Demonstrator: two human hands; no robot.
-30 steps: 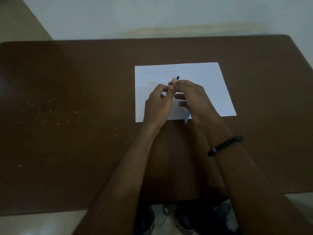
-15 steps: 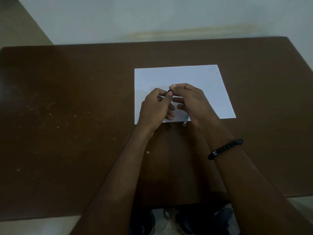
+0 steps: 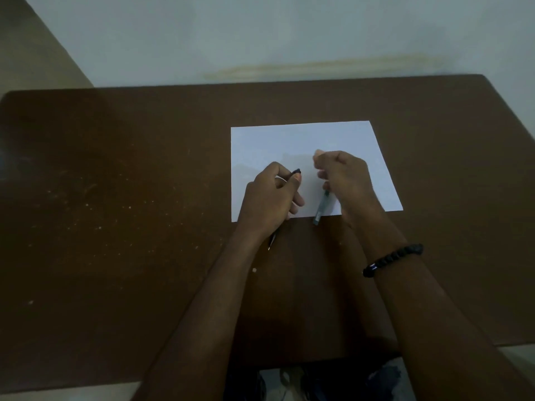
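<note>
Paper (image 3: 301,140) on table (image 3: 144,198) lies beneath left hand (image 3: 272,198) with pen (image 3: 297,171), right hand (image 3: 344,180) with tube (image 3: 320,209).

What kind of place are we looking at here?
Likely a plain writing desk indoors; home or office, cannot tell. A brown table stands by a pale wall, a white sheet lies on it, and the left hand grips a thin pen part, the right hand a barrel.

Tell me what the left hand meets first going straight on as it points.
Likely nothing solid: the left hand, gripping a pen refill, points out over the paper; the right hand, holding the pen barrel, sits just right of that line, though depth is unclear.
</note>
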